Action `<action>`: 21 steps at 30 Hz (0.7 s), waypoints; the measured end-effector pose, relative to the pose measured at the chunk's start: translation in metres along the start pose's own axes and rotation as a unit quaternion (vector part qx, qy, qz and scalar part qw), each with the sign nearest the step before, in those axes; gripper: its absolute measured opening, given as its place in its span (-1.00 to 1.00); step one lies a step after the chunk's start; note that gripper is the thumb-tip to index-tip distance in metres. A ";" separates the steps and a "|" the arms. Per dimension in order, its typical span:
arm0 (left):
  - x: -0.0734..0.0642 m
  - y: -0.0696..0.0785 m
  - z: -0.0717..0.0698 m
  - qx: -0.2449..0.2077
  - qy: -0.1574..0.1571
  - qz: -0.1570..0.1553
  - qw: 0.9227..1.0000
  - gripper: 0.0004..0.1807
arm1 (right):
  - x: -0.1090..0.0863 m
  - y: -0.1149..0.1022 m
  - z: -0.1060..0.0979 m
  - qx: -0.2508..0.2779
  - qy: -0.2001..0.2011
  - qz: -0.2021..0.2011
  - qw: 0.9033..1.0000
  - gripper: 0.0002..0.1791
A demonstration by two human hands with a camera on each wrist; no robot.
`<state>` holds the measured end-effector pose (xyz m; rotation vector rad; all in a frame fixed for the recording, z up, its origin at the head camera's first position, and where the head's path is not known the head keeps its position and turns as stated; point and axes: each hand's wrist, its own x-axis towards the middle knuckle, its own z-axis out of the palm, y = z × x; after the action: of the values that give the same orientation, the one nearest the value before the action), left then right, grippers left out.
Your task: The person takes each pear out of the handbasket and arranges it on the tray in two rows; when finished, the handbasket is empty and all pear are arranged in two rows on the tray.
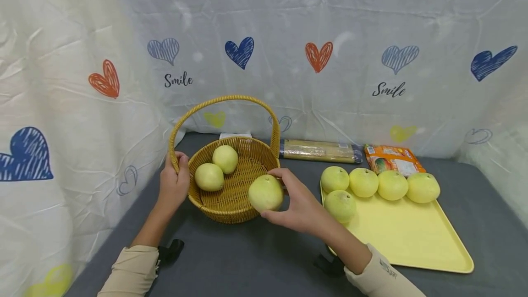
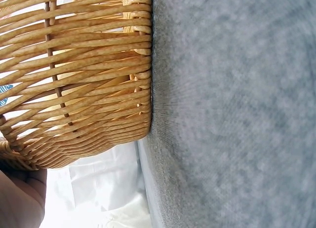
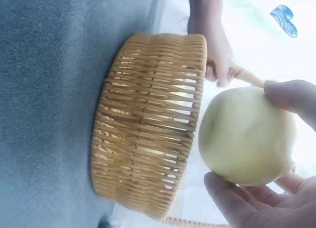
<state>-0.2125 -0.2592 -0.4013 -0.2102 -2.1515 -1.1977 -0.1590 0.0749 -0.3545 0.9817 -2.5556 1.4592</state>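
Note:
My right hand (image 1: 303, 203) holds a smooth pale green melon (image 1: 266, 193) between thumb and fingers, over the near right rim of the wicker basket (image 1: 231, 217). In the right wrist view the held melon (image 3: 247, 134) is above the basket's rim. My left hand (image 1: 174, 180) grips the base of the basket's arched handle (image 1: 224, 99) at the left rim. Two more melons lie inside the basket on its left side, one nearer (image 1: 209, 177) and one farther (image 1: 225, 159). The basket stands upright on the grey cloth.
To the right, a yellow tray (image 1: 408, 237) bears several melons along its far and left edges. Behind it lies an orange packet (image 1: 392, 157). A wrapped tan roll (image 1: 319, 151) lies right of the basket, before a heart-printed curtain (image 1: 280, 8).

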 end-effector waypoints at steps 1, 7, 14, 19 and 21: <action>0.000 0.000 0.000 0.001 0.000 0.000 1.000 -0.75 | -0.002 0.000 0.000 -0.001 0.001 0.001 1.000 -0.13; -0.001 -0.001 0.000 0.001 0.001 -0.005 1.000 -0.77 | -0.012 -0.002 -0.003 -0.005 -0.004 0.008 1.000 -0.12; 0.000 0.001 0.000 0.000 0.006 0.003 1.000 -0.78 | -0.025 -0.001 -0.008 -0.002 -0.005 0.005 1.000 -0.12; 0.000 0.000 0.000 -0.001 0.005 0.003 1.000 -0.78 | -0.036 -0.001 -0.013 0.000 -0.003 0.015 1.000 -0.12; 0.000 0.000 0.000 -0.006 0.002 0.002 1.000 -0.78 | -0.040 -0.001 -0.015 -0.005 -0.002 0.026 1.000 -0.11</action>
<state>-0.2121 -0.2591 -0.4011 -0.2172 -2.1408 -1.2085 -0.1306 0.1067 -0.3588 0.9255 -2.6069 1.4572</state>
